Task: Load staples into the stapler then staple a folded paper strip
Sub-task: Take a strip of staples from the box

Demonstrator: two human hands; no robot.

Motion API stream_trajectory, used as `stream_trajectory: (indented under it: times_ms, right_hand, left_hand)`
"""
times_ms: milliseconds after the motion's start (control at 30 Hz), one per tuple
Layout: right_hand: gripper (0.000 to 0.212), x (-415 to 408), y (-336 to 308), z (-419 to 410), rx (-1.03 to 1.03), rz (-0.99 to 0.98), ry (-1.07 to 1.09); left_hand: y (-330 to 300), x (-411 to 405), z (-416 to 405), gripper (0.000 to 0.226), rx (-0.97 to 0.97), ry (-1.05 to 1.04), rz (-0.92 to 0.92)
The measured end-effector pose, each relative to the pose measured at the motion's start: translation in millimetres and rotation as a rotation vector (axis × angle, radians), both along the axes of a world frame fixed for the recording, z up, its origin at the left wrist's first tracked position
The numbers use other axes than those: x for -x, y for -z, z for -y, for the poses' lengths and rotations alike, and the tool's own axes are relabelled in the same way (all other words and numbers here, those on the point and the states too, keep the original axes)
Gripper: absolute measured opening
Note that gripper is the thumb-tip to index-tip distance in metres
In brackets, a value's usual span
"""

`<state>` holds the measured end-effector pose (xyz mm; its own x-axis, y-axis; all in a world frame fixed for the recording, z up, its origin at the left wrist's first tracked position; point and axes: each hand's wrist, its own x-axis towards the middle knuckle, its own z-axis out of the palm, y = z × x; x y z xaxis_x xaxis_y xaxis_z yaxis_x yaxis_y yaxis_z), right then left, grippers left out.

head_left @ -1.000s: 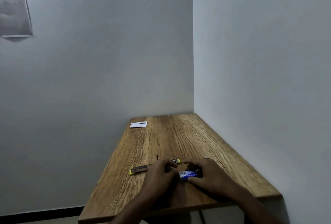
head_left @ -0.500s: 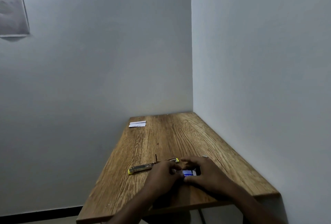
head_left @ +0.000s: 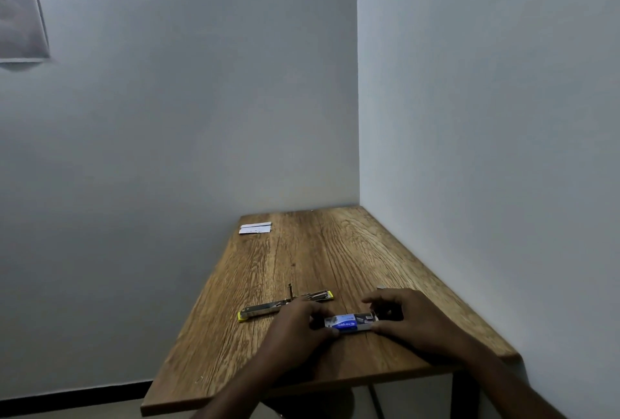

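Two plain grey walls (head_left: 188, 110) meet in a corner above a narrow wood-grain tabletop (head_left: 322, 257) that runs from the near edge back into that corner. High on the left-hand wall hangs a dull grey rectangular sheet (head_left: 20, 14), its surface too blurred to read.

A person's two bare forearms reach in from the bottom of the frame toward the near part of the tabletop. The left hand (head_left: 297, 331) and the right hand (head_left: 407, 319) face each other across a small blue-and-white cardboard staple box (head_left: 349, 322), which lies low over the wood between them. The left grip is closed on the box's left end, thumb and fingers pinching it; the right grip is closed on its right end, fingertips curled over the top and the thumb beneath. The right end of the box appears partly open, though what lies inside is too small to make out.

Just beyond the left hand, a slim metal stapler with yellow end caps (head_left: 285, 305) lies swung open flat on the tabletop, its two halves stretched in a long line from left to right, with a thin metal part standing up near its middle. The left hand's knuckles overlap its nearer edge in this view; whether they touch cannot be told.

Well apart, at the far left corner of the tabletop, rest folded white paper strips (head_left: 255, 228), lying flat beside each other. A tiny pale object (head_left: 381, 287) sits on the wood just past the right hand's fingers.
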<state>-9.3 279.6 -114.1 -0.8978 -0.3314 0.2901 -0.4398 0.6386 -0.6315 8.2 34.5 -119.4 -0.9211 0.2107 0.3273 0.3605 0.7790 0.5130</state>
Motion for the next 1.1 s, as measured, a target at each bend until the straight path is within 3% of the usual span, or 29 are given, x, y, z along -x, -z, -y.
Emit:
stream_trajectory:
  times_ms: [267,667,1100]
  right_hand:
    - [0.010,3,-12,4,-0.043,-0.009,0.029]
    - [0.024,23,-48,36,-0.479,0.129,-0.021]
    - [0.015,28,-44,47,-0.411,0.215,0.073]
  left_hand:
    - [3,-2,-1,0.036,-0.019,-0.019,-0.038]
    - [5,-5,-1,0.036,-0.021,-0.027,-0.056]
    - [5,-4,-1,0.038,-0.018,-0.032,-0.062]
